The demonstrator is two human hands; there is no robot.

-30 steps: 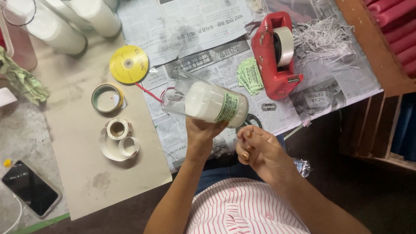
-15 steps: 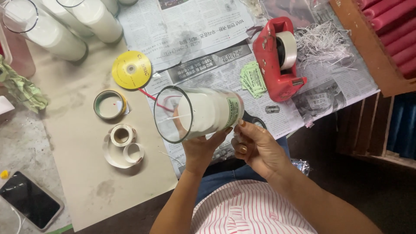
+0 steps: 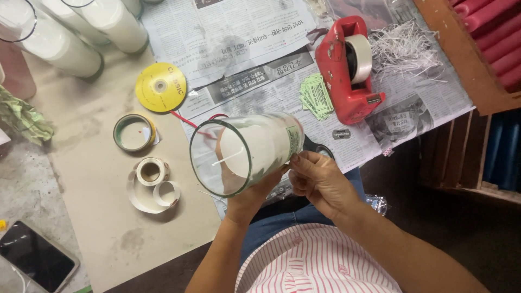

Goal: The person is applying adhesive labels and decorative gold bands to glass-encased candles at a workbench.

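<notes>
The left hand point(image 3: 251, 192) holds a glass jar candle point(image 3: 247, 149) from below, above the edge of the newspaper point(image 3: 239, 32); its fingers curl around the underside of the glass, and the jar lies almost on its side, with the open mouth turned toward the camera; inside, the white wax and a thin wick are visible. The right hand point(image 3: 317, 182) is at the base end of the jar; its fingertips are bent close together and touch the green label point(image 3: 293, 142) there, but I cannot tell if they pinch anything. Beyond the jar lie a small stack of green labels point(image 3: 316, 96) and, just beside it, a red tape dispenser point(image 3: 347, 68); to the left, on brown paper point(image 3: 108, 217), lie a yellow disc point(image 3: 160, 87) and some tape rolls point(image 3: 151, 171); a phone point(image 3: 35, 263) lies near the lower left corner.
</notes>
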